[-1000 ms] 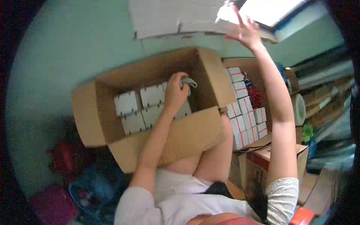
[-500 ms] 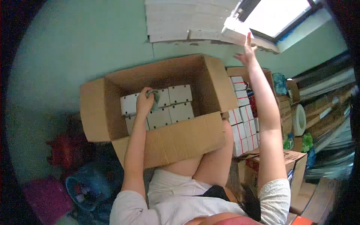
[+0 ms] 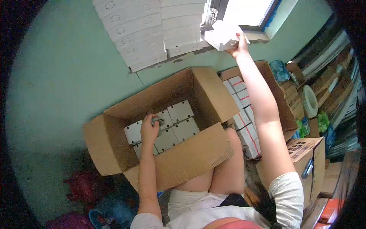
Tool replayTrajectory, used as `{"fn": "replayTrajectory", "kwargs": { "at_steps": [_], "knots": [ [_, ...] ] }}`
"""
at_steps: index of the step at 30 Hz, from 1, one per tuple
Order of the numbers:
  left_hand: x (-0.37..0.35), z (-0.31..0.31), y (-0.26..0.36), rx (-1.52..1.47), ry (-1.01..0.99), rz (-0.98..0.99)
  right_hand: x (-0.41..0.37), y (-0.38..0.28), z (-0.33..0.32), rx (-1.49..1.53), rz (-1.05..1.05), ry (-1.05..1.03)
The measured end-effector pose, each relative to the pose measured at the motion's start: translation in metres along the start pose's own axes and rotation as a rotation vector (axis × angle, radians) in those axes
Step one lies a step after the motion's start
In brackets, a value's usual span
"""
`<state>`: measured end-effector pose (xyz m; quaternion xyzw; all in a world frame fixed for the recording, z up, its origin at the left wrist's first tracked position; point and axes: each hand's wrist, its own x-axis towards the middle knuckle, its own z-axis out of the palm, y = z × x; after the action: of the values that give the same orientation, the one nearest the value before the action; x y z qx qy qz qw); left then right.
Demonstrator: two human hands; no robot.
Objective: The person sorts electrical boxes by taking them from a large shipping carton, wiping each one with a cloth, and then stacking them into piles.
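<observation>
**Finding: Both Grips Occupied**

Inside the large carton [image 3: 173, 164], rows of white packs [image 3: 186, 129] were observed. At the near edge of the window sill [image 3: 261, 37], one white box [image 3: 219, 38] was grasped by the right hand [image 3: 239, 47], fingers closed on its side. Mid-carton, over the packs, a greenish cloth [image 3: 159, 121] was clasped by the left hand [image 3: 149, 129].

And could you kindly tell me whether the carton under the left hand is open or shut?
Open: the carton has flaps spread outward, and white boxes show inside, beneath the left hand.
</observation>
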<state>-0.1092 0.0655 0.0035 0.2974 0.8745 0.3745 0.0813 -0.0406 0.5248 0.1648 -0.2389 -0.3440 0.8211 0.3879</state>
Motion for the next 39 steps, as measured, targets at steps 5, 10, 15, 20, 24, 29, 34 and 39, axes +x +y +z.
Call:
{"fn": "replayTrajectory", "kwargs": {
  "at_steps": [5, 10, 15, 20, 24, 29, 34, 39],
  "knots": [
    [0.002, 0.002, 0.005, 0.033, -0.075, -0.008, 0.02, -0.019, -0.03, -0.004, -0.079, 0.02],
    [0.002, -0.004, 0.018, 0.015, -0.105, -0.02, 0.046, -0.037, -0.045, 0.027, -0.155, 0.123],
    [0.007, 0.002, 0.01, 0.072, -0.091, 0.022, 0.073, -0.039, -0.051, -0.006, -0.176, 0.114],
    [0.005, -0.002, 0.021, -0.013, -0.115, -0.03, 0.118, -0.031, -0.061, -0.031, -0.145, 0.088],
    [0.007, -0.002, 0.019, 0.048, -0.128, -0.03, 0.156, -0.032, -0.067, -0.101, -0.122, 0.164],
    [0.007, 0.001, 0.01, 0.066, -0.081, 0.066, 0.168, -0.047, -0.079, -0.175, -0.106, 0.229],
    [0.008, 0.0, 0.013, 0.02, -0.095, 0.048, 0.169, -0.038, -0.074, -0.244, -0.089, 0.288],
    [0.009, 0.002, 0.008, 0.031, -0.081, 0.093, 0.18, -0.035, -0.07, -0.321, -0.066, 0.354]
  ]
}}
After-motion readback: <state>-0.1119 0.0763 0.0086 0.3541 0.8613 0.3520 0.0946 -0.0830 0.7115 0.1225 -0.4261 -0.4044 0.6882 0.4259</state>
